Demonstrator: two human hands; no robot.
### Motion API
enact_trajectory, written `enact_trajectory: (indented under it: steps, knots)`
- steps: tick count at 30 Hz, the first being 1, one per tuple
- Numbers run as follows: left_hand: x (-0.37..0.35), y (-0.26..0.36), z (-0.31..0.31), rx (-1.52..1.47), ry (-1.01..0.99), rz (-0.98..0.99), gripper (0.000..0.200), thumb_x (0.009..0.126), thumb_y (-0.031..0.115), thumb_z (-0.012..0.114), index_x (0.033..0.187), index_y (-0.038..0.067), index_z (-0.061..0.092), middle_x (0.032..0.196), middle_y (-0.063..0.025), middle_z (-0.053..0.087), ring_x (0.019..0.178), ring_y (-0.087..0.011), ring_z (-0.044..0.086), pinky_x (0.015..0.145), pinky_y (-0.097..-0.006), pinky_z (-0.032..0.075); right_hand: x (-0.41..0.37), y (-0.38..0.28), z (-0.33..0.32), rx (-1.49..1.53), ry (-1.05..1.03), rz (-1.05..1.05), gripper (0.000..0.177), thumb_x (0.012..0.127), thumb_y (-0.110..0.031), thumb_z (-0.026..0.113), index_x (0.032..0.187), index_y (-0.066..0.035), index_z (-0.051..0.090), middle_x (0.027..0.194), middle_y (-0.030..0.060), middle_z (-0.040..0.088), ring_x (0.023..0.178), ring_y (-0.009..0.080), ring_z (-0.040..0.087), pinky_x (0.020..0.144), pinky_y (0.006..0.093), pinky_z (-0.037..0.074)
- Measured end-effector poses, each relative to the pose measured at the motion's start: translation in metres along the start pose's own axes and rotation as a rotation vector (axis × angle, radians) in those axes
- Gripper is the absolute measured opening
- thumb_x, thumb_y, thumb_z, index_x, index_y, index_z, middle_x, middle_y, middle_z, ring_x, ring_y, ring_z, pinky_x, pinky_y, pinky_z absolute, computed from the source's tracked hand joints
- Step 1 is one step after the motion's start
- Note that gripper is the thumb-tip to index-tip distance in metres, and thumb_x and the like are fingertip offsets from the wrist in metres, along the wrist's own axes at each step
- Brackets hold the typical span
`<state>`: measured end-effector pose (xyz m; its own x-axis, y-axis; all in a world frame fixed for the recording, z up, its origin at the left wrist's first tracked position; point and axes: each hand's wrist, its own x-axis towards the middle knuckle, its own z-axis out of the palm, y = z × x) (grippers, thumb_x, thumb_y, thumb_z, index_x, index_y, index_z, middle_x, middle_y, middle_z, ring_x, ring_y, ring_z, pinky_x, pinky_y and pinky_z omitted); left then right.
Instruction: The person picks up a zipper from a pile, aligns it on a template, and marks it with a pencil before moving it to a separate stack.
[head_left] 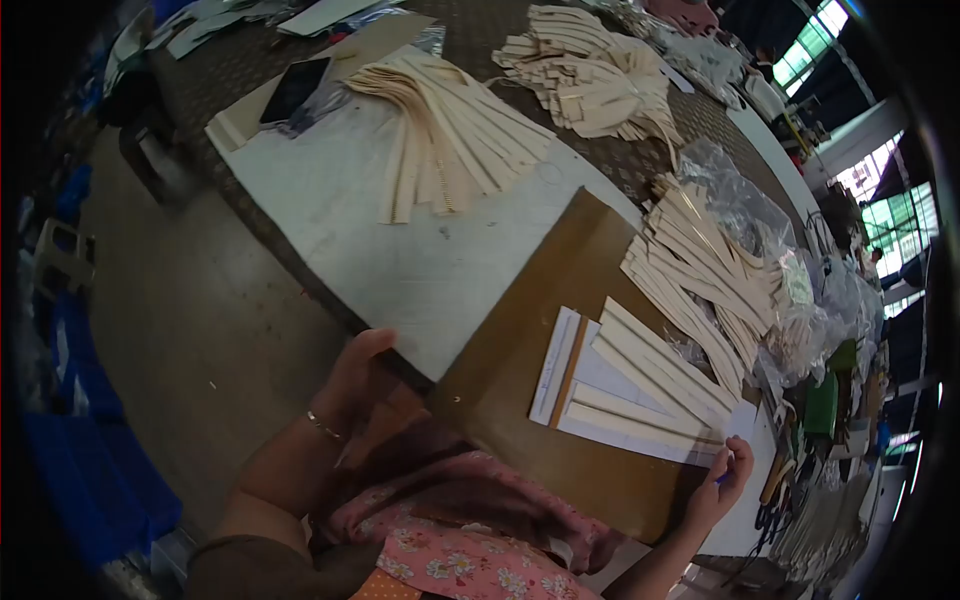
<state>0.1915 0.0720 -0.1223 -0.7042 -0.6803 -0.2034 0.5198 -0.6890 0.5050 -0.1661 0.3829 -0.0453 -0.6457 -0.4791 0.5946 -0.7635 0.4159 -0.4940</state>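
Observation:
My left hand (pixel 368 365) is at the table's near edge, its fingers stretched out and apart from the zippers. My right hand (pixel 728 482) is curled at the right end of a white paper sheet (pixel 610 376), touching or very near the ends of the cream zipper strips (pixel 655 360) lying on it. A small blue thing shows between its fingers, too small to name. A brown wooden strip (pixel 570 365) lies across the sheet's left end. The sheet rests on a brown board (pixel 510 370).
Bundled cream zippers (pixel 450 130) lie on the white tabletop (pixel 350 230) near a dark phone (pixel 296 90). Further zipper piles (pixel 590 75) and loose zippers (pixel 700 260) lie beyond, beside clear plastic bags (pixel 740 195). Scissors (pixel 772 520) sit at the right; blue crates (pixel 90 490) stand left.

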Motion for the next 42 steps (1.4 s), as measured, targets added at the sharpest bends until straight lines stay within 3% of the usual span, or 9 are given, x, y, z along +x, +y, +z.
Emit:
enact_trajectory:
  steps: [3, 5, 7, 9, 12, 19, 24, 37, 42]
  knots:
    - [-0.005, 0.013, -0.025, 0.446, 0.173, 0.003, 0.054, 0.094, 0.042, 0.059, 0.126, -0.001, 0.058, 0.122, -0.0102, 0.064, 0.110, -0.0250, 0.060, 0.098, -0.0381, 0.047, -0.003, -0.025, -0.003, 0.103, -0.033, 0.161, 0.019, 0.102, -0.009, 0.049, 0.115, 0.001, 0.058, 0.112, 0.0079, 0.061, 0.108, 0.0173, 0.055, 0.097, 0.0307, 0.042]
    - [-0.019, 0.046, -0.062, 1.008, 0.464, -0.332, 0.057, 0.094, 0.050, 0.057, 0.120, 0.000, 0.063, 0.110, -0.0083, 0.069, 0.099, -0.0234, 0.064, 0.091, -0.0347, 0.050, -0.003, -0.032, -0.002, 0.280, -0.088, 0.198, 0.022, 0.098, 0.000, 0.042, 0.115, 0.003, 0.056, 0.109, 0.0117, 0.061, 0.105, 0.0241, 0.059, 0.098, 0.0339, 0.043]
    - [-0.014, 0.092, 0.014, 1.559, -0.030, -0.684, 0.055, 0.092, 0.052, 0.061, 0.116, 0.003, 0.066, 0.102, -0.0102, 0.072, 0.092, -0.0236, 0.068, 0.081, -0.0345, 0.052, 0.002, -0.041, -0.001, 0.237, -0.106, 0.209, 0.025, 0.095, 0.003, 0.041, 0.113, 0.004, 0.058, 0.110, 0.0137, 0.062, 0.104, 0.0258, 0.061, 0.095, 0.0350, 0.046]
    - [-0.010, 0.106, 0.045, 1.778, -0.719, -0.570, 0.045, 0.090, 0.047, 0.066, 0.113, 0.008, 0.068, 0.099, -0.0151, 0.071, 0.093, -0.0286, 0.069, 0.075, -0.0365, 0.053, 0.009, -0.050, 0.002, 0.017, -0.212, -0.027, 0.026, 0.093, 0.006, 0.043, 0.110, 0.003, 0.062, 0.111, 0.0162, 0.063, 0.104, 0.0272, 0.062, 0.092, 0.0356, 0.047]
    - [0.020, 0.107, 0.102, 1.635, -1.079, -0.304, 0.037, 0.085, 0.037, 0.074, 0.108, 0.009, 0.070, 0.096, -0.0163, 0.071, 0.093, -0.0332, 0.068, 0.071, -0.0399, 0.053, 0.011, -0.052, 0.002, -0.005, -0.227, 0.020, 0.026, 0.089, 0.009, 0.052, 0.109, 0.000, 0.065, 0.112, 0.0171, 0.063, 0.098, 0.0287, 0.064, 0.085, 0.0339, 0.051]
    - [0.095, 0.057, 0.202, 2.049, -1.255, -0.288, 0.034, 0.077, 0.028, 0.081, 0.104, 0.012, 0.067, 0.093, -0.0097, 0.069, 0.090, -0.0291, 0.067, 0.072, -0.0358, 0.052, 0.007, -0.051, 0.006, 0.056, -0.234, 0.162, 0.025, 0.082, 0.003, 0.069, 0.106, -0.004, 0.067, 0.113, 0.0137, 0.062, 0.090, 0.0283, 0.064, 0.079, 0.0347, 0.053]
    - [0.142, -0.002, 0.200, 1.922, -1.297, 0.496, 0.036, 0.076, 0.028, 0.080, 0.108, 0.018, 0.067, 0.125, -0.0056, 0.058, 0.125, -0.0300, 0.052, 0.099, -0.0449, 0.040, 0.011, -0.053, 0.008, -0.070, -0.249, 0.017, 0.021, 0.080, 0.000, 0.073, 0.100, -0.005, 0.070, 0.104, 0.0121, 0.062, 0.096, 0.0284, 0.063, 0.082, 0.0351, 0.053]
    - [0.150, -0.012, 0.175, 1.942, -1.078, 0.485, 0.053, 0.073, 0.017, 0.078, 0.124, 0.021, 0.064, 0.138, -0.0088, 0.050, 0.135, -0.0334, 0.044, 0.109, -0.0520, 0.032, 0.015, -0.058, 0.012, -0.087, -0.268, -0.036, 0.021, 0.077, -0.003, 0.075, 0.097, -0.009, 0.070, 0.098, 0.0080, 0.064, 0.088, 0.0288, 0.060, 0.078, 0.0374, 0.047]
    - [0.148, -0.015, 0.179, 1.964, -1.251, 0.577, 0.046, 0.079, 0.021, 0.074, 0.125, 0.024, 0.066, 0.143, -0.0058, 0.050, 0.135, -0.0300, 0.043, 0.109, -0.0457, 0.029, 0.015, -0.057, 0.012, -0.116, -0.285, -0.076, 0.023, 0.076, -0.003, 0.075, 0.097, -0.009, 0.070, 0.097, 0.0075, 0.064, 0.087, 0.0288, 0.060, 0.077, 0.0373, 0.047]
